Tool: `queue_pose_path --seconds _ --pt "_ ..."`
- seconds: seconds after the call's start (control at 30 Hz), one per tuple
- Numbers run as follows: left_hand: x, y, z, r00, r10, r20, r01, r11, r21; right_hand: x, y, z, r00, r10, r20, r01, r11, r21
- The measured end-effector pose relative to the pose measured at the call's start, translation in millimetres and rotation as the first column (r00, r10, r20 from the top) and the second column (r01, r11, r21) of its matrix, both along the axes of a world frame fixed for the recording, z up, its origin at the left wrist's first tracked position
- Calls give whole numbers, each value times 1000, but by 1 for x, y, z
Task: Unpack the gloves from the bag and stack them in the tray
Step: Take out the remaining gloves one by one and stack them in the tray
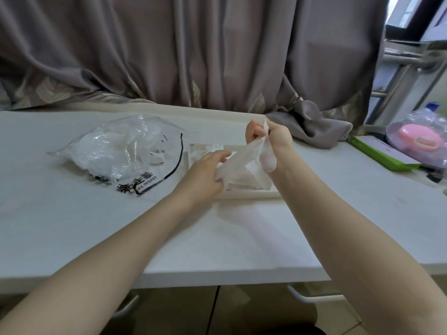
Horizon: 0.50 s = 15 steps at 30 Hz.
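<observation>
Your right hand, right of frame centre, has its fingers curled and pinching the upper end of a thin translucent glove. Your left hand, lower and to the left, grips the glove's lower end with curled fingers. The glove is stretched between the two grips, so its long axis runs diagonally from upper right to lower left.

The glove hangs directly over the white tray, which sits on the white table at frame centre. Pale sheets lie in the tray beneath the glove; whether they are gloves already stacked cannot be confirmed. The tray's near rim shows below the glove, and its far left corner shows behind your left hand.

The clear bag lies at centre left of the frame, well apart from the tray, and holds more white material. Your left hand is the nearer one to it.

Judgement: the glove is being spread flat ahead of placement. The drop is straight down. Its diagonal axis appears to need turning to match the tray's long side, which runs left to right.
</observation>
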<state>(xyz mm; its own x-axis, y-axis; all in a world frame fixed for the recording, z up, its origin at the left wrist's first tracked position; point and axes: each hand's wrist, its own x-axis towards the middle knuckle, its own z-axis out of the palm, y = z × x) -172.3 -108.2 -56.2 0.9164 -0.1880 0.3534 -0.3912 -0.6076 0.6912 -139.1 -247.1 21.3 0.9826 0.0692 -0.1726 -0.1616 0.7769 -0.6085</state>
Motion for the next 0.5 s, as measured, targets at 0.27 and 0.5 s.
queue_pose_path --seconds 0.27,0.5 --pt "4 1 32 948 -113 -298 -66 845 -531 15 -61 -22 976 -220 5 137 591 -795" --pt "18 -16 53 920 -138 -367 -120 791 -600 -7 -58 -27 778 265 569 544 168 -822"
